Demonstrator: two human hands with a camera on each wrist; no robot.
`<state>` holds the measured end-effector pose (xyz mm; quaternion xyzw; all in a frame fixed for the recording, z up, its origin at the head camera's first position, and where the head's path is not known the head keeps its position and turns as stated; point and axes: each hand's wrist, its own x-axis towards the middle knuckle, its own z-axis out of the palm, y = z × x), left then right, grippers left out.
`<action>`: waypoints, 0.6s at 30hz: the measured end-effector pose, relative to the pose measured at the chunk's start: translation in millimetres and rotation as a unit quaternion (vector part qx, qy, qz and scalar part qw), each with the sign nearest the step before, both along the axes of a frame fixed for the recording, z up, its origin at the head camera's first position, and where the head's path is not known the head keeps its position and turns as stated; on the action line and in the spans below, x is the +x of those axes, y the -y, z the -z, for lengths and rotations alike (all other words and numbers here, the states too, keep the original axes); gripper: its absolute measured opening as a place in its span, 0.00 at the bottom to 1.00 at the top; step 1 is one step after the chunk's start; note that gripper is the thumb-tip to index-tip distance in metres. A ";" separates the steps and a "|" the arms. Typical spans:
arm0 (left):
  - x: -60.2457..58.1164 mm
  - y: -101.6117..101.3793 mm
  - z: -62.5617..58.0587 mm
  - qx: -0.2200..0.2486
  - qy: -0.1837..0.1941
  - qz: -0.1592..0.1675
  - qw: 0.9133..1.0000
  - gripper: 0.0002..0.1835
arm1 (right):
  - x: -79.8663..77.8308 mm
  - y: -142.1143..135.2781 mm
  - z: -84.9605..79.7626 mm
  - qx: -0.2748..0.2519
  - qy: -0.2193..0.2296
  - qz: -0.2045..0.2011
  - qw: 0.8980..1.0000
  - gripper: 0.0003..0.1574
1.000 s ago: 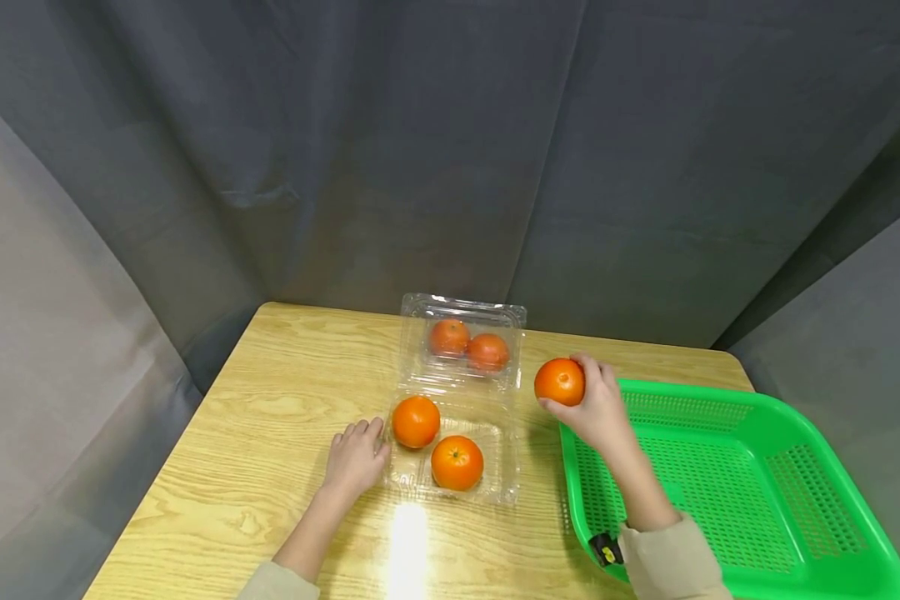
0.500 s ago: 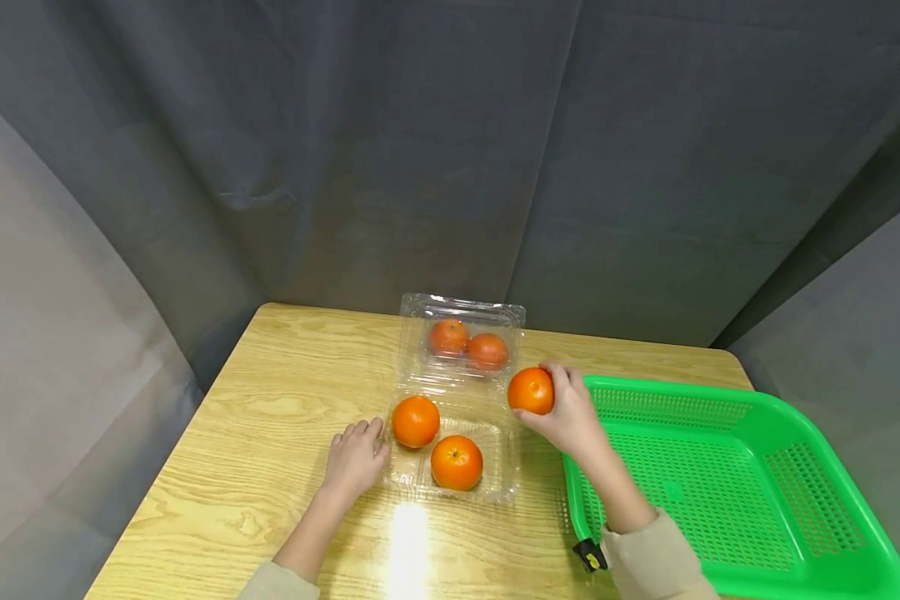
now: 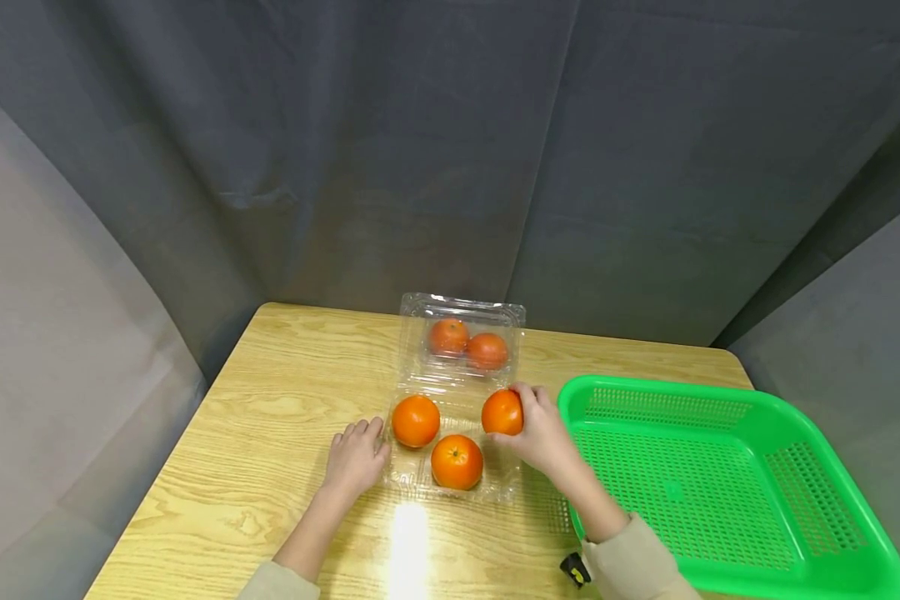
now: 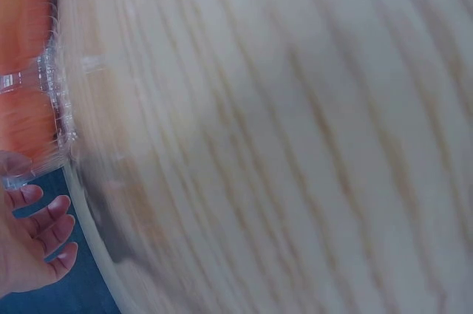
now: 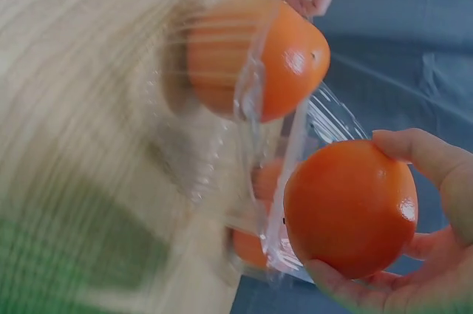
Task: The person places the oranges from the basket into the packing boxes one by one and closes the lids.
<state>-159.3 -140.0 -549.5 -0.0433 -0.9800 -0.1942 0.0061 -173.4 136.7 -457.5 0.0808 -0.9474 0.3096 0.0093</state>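
My right hand (image 3: 542, 440) grips an orange (image 3: 501, 412) between thumb and fingers. It holds the fruit over the right part of a clear plastic clamshell box (image 3: 501, 485), whose lid (image 3: 461, 385) is folded back. Two more oranges lie in the box: one at the left (image 3: 416, 422), another at the front (image 3: 457, 462). In the right wrist view the held orange (image 5: 351, 207) hangs beside the box wall, with the thumb and fingertips around it. My left hand (image 3: 356, 458) rests at the box's left edge, fingers relaxed and holding nothing.
Two oranges (image 3: 448, 337) show through the raised clear lid at the back. A green plastic basket (image 3: 787, 400) stands at the right of the wooden table (image 3: 270, 400). Grey curtains (image 3: 390, 150) hang behind the table and along its sides.
My right hand has carried the orange leftward and towards me, from beside the basket's corner to over the box. The left hand and the other oranges have stayed put.
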 end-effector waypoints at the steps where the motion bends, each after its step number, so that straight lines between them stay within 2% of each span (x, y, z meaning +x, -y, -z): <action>1: -0.2 0.0 0.1 -0.001 -0.001 0.000 1.000 0.20 | 0.4 1.7 1.2 0.000 0.002 -0.001 1.000 0.48; 18: -0.5 -0.1 -0.5 0.003 -0.006 0.001 1.000 0.21 | 1.1 17.9 20.2 0.028 -0.002 -0.014 1.000 0.47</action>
